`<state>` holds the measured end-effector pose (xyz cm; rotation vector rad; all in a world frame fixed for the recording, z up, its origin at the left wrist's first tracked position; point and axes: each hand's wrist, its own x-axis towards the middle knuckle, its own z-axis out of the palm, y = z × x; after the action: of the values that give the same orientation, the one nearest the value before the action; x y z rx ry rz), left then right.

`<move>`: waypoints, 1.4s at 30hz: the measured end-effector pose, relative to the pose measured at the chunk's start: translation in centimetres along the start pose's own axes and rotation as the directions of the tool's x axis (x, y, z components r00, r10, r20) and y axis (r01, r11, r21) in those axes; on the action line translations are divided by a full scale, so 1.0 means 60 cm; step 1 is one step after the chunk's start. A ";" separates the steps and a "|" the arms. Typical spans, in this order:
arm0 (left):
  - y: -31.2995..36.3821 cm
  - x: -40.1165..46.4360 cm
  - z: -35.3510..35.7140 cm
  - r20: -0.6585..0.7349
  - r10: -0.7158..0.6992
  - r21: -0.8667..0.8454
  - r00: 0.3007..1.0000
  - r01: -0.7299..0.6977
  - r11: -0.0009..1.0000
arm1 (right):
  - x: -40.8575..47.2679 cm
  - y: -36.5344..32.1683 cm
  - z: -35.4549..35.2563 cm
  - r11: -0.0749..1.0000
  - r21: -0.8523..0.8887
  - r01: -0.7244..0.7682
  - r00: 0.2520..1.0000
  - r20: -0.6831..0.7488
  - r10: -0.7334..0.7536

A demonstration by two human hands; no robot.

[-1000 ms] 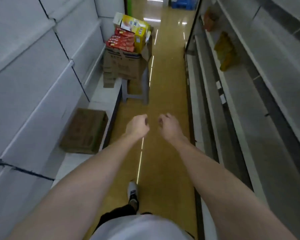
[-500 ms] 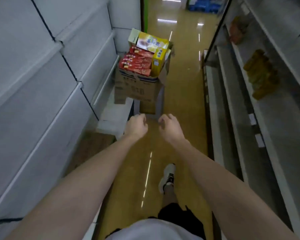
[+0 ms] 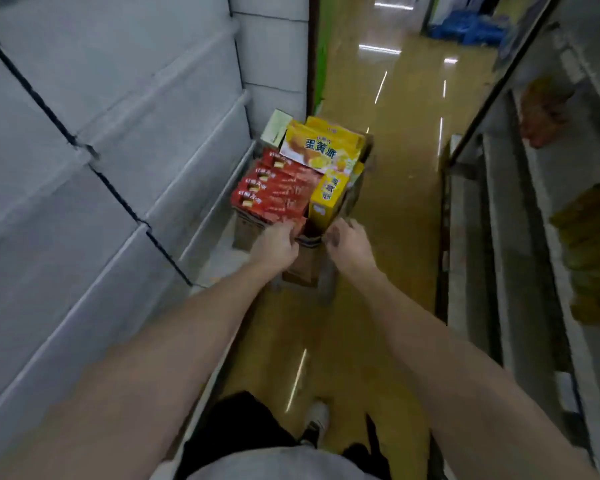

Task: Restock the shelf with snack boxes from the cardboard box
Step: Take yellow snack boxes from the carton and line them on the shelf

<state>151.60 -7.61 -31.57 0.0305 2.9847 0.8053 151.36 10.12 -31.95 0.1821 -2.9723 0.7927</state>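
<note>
A brown cardboard box [image 3: 307,263] stands on a stool in the aisle ahead, beside the left shelving. It is packed with red snack boxes [image 3: 274,192] lying flat. A large yellow snack box [image 3: 321,145] lies on top at the back, and a smaller yellow box [image 3: 326,199] stands upright at the right. My left hand [image 3: 274,245] is at the box's near rim by the closest red box, fingers loosely curled. My right hand [image 3: 349,244] is at the rim below the upright yellow box, also loosely curled. Neither hand plainly holds anything.
Bare white shelves [image 3: 125,161] run along the left. Grey shelves [image 3: 534,216] on the right carry a few orange and yellow packs [image 3: 593,251]. The glossy yellow floor [image 3: 392,188] runs ahead to blue crates [image 3: 471,29]. My foot [image 3: 317,422] is below.
I have walked up the aisle, so the cardboard box is much closer. Both hands, held out in front, have reached its near rim.
</note>
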 end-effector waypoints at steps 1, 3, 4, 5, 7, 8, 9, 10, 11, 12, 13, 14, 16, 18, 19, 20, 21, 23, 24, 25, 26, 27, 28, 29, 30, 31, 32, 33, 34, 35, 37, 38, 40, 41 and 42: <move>0.002 0.028 -0.004 -0.009 0.008 -0.007 1.000 -0.008 1.000 | 0.032 0.000 -0.006 1.000 -0.005 0.003 1.000 0.002 -0.003; 0.004 0.093 -0.013 -0.026 0.013 -0.035 1.000 -0.014 0.999 | 0.100 0.002 -0.013 1.000 0.003 0.027 1.000 0.003 -0.027; 0.003 0.129 -0.016 -0.028 0.013 -0.048 1.000 -0.014 0.999 | 0.136 0.004 -0.015 0.999 0.013 0.034 0.999 -0.002 -0.034; 0.002 0.165 -0.018 -0.023 0.012 -0.051 1.000 -0.013 0.999 | 0.171 0.006 -0.016 0.999 0.018 0.037 0.999 -0.008 -0.036; 0.001 0.232 -0.023 -0.031 0.027 -0.053 0.999 -0.029 0.998 | 0.241 0.011 -0.013 0.999 0.027 0.033 0.999 -0.016 -0.032; 0.000 0.264 -0.027 -0.035 0.037 -0.067 0.999 -0.039 0.997 | 0.274 0.013 -0.013 0.999 0.041 0.019 1.000 -0.022 -0.018; 0.002 0.294 -0.034 -0.030 0.042 -0.083 0.999 -0.045 0.996 | 0.305 0.013 -0.013 0.999 0.052 -0.005 1.000 -0.026 0.006; 0.001 0.326 -0.037 -0.023 0.045 -0.084 0.999 -0.047 0.995 | 0.334 0.015 -0.012 0.998 0.060 -0.027 0.999 -0.024 0.028; -0.002 0.356 -0.038 -0.020 0.051 -0.070 0.998 -0.052 0.996 | 0.360 0.016 -0.011 0.998 0.052 -0.039 0.999 -0.004 0.040; -0.007 0.387 -0.037 -0.017 0.057 -0.056 0.998 -0.058 0.997 | 0.385 0.021 -0.007 0.998 0.038 -0.050 0.998 0.028 0.049; -0.010 0.417 -0.036 -0.009 0.072 -0.040 0.997 -0.073 0.997 | 0.408 0.026 -0.006 0.998 0.018 -0.065 0.996 0.055 0.064; -0.011 0.447 -0.037 -0.001 0.092 -0.024 0.996 -0.092 0.996 | 0.431 0.032 -0.004 0.997 0.006 -0.083 0.994 0.070 0.082; -0.007 0.498 -0.040 0.026 0.140 0.035 0.990 -0.141 0.989 | 0.471 0.042 -0.001 0.995 -0.008 -0.097 0.992 0.078 0.097; 0.001 0.543 -0.043 0.045 0.174 0.115 0.984 -0.178 0.977 | 0.507 0.051 0.002 0.996 -0.047 -0.075 0.994 0.080 0.079; 0.006 0.563 -0.044 0.045 0.192 0.153 0.980 -0.197 0.968 | 0.525 0.055 0.003 0.995 -0.068 -0.066 0.994 0.080 0.072; 0.010 0.583 -0.044 0.049 0.214 0.185 0.976 -0.219 0.958 | 0.544 0.061 0.004 0.995 -0.076 -0.068 0.994 0.084 0.074; 0.014 0.603 -0.045 0.058 0.237 0.220 0.970 -0.244 0.944 | 0.561 0.066 0.005 0.994 -0.085 -0.074 0.992 0.095 0.082; 0.021 0.637 -0.043 0.098 0.274 0.312 0.957 -0.291 0.905 | 0.590 0.077 0.007 0.988 -0.136 -0.070 0.986 0.139 0.089; 0.026 0.652 -0.044 0.132 0.267 0.351 0.955 -0.297 0.888 | 0.604 0.083 0.009 0.983 -0.173 -0.063 0.979 0.180 0.094; 0.031 0.665 -0.044 0.169 0.244 0.378 0.955 -0.292 0.879 | 0.617 0.089 0.010 0.978 -0.199 -0.066 0.967 0.230 0.112; 0.035 0.677 -0.041 0.209 0.219 0.408 0.953 -0.288 0.866 | 0.628 0.098 0.013 0.975 -0.208 -0.082 0.950 0.278 0.140; 0.038 0.689 -0.037 0.259 0.198 0.451 0.945 -0.299 0.841 | 0.639 0.106 0.016 0.971 -0.216 -0.102 0.929 0.328 0.170; 0.040 0.699 -0.029 0.315 0.176 0.499 0.933 -0.320 0.805 | 0.648 0.116 0.019 0.969 -0.217 -0.121 0.905 0.376 0.197; 0.040 0.708 -0.020 0.359 0.155 0.536 0.920 -0.340 0.773 | 0.655 0.126 0.023 0.968 -0.211 -0.137 0.883 0.418 0.216; 0.040 0.713 -0.012 0.387 0.129 0.548 0.913 -0.341 0.764 | 0.660 0.135 0.027 0.969 -0.205 -0.138 0.867 0.447 0.218; 0.042 0.717 -0.005 0.402 0.103 0.546 0.910 -0.328 0.770 | 0.662 0.143 0.029 0.971 -0.207 -0.117 0.860 0.467 0.204; 0.045 0.722 0.002 0.416 0.078 0.545 0.906 -0.317 0.776 | 0.663 0.150 0.031 0.973 -0.215 -0.083 0.861 0.476 0.179; 0.050 0.726 0.005 0.428 0.061 0.550 0.902 -0.313 0.774 | 0.664 0.156 0.030 0.974 -0.221 -0.046 0.868 0.473 0.149; 0.056 0.729 0.006 0.434 0.049 0.560 0.900 -0.312 0.767 | 0.666 0.161 0.028 0.976 -0.217 -0.020 0.879 0.462 0.120; 0.061 0.733 0.006 0.436 0.043 0.565 0.899 -0.310 0.765 | 0.668 0.166 0.025 0.979 -0.203 -0.005 0.889 0.447 0.098; 0.066 0.738 0.001 0.443 0.039 0.553 0.895 -0.308 0.774 | 0.670 0.173 0.022 0.987 -0.164 -0.004 0.896 0.438 0.077; 0.068 0.739 -0.003 0.447 0.045 0.544 0.894 -0.311 0.780 | 0.671 0.177 0.021 0.989 -0.148 -0.006 0.896 0.438 0.071; 0.075 0.739 -0.014 0.441 0.075 0.514 0.894 -0.320 0.796 | 0.671 0.179 0.012 0.991 -0.136 -0.012 0.890 0.451 0.073; 0.080 0.738 -0.019 0.440 0.094 0.496 0.893 -0.330 0.804 | 0.670 0.180 0.004 0.991 -0.132 -0.022 0.885 0.458 0.081; 0.089 0.736 -0.025 0.443 0.114 0.479 0.889 -0.342 0.809 | 0.667 0.181 -0.006 0.991 -0.128 -0.033 0.883 0.460 0.089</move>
<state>107.44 -2.35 -29.51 0.5276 2.7234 -0.0875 110.29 15.70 -33.43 0.3146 -3.4829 0.6534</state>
